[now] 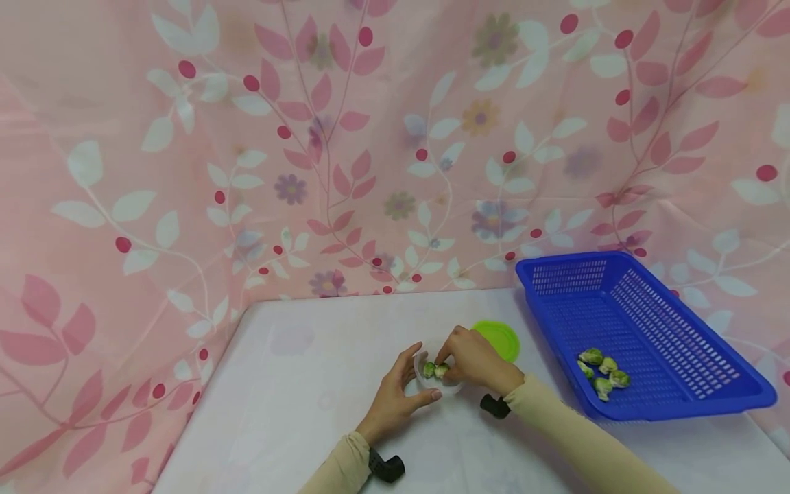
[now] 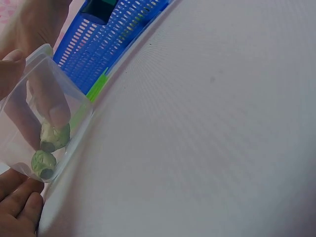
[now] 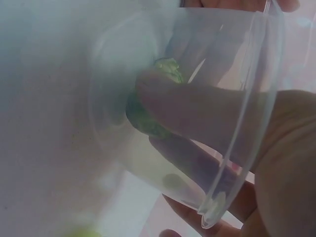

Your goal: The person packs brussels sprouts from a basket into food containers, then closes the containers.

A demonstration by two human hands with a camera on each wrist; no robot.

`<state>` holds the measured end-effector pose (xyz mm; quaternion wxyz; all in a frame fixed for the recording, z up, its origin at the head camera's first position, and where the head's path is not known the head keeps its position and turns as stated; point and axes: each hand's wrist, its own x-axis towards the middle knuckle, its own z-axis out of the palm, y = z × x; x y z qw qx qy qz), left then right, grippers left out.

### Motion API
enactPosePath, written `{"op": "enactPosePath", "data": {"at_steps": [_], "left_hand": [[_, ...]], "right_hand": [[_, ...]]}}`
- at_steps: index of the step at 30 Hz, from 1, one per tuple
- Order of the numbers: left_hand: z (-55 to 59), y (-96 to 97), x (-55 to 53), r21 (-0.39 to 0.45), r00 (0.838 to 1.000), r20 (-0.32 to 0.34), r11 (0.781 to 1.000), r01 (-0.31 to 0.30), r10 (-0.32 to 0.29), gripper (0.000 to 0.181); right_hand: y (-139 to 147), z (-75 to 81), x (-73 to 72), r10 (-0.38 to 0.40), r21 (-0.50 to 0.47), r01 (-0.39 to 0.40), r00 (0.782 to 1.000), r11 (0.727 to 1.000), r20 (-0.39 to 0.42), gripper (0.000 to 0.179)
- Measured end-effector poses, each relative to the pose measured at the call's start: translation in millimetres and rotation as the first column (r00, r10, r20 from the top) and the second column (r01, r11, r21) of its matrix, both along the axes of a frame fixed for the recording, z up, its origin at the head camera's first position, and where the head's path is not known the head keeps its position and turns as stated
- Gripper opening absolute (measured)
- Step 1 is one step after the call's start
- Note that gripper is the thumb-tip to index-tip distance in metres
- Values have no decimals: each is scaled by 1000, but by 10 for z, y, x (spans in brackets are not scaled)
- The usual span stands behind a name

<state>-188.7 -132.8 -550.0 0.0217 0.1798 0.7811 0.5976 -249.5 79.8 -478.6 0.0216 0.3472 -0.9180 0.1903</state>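
First: How are we finding the hands?

Second: We are noting the left hand (image 1: 391,394) cupping the clear tub (image 2: 66,91) from the side, and the right hand (image 1: 475,358) lying partly inside it, thumb and fingers pinching a sprout (image 2: 60,138) beside the other sprout (image 2: 42,160); we are not telling whether the tub is touching the white table (image 1: 302,384)

First: What handling are we advising?

Second: In our judgement, we are wanting a light pinch that is sparing the leaves, while the left hand is bracing the wall without squeezing it

First: Where are the views differing?

Second: Through the clear wall, the left wrist view is showing two stem ends that the head view is not showing. The head view is showing five sprouts (image 1: 619,379) lying in the blue basket (image 1: 586,319) and the green lid (image 1: 501,337) just beyond the right hand; the right wrist view is showing no basket
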Motion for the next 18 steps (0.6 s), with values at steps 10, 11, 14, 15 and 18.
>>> {"op": "enactPosePath", "data": {"at_steps": [10,11,14,15,18], "left_hand": [[6,-3,-1,1,1000,1,1000,2,-2,92],[5,-2,-1,4,1000,1,1000,3,-3,91],[-2,-1,-1,3,1000,3,1000,4,-4,91],[-4,0,0,1,1000,4,1000,4,-4,91],[-7,-2,-1,-7,1000,7,1000,2,-2,92]], "right_hand": [[38,52,-24,58,-16,-58,998,998,14,25],[49,62,-23,64,-24,-63,998,998,25,26],[108,103,-14,76,-53,-73,996,996,55,27],[134,122,-10,74,-63,-70,995,996,66,28],[233,203,-2,61,-97,-51,993,994,97,31]]}}
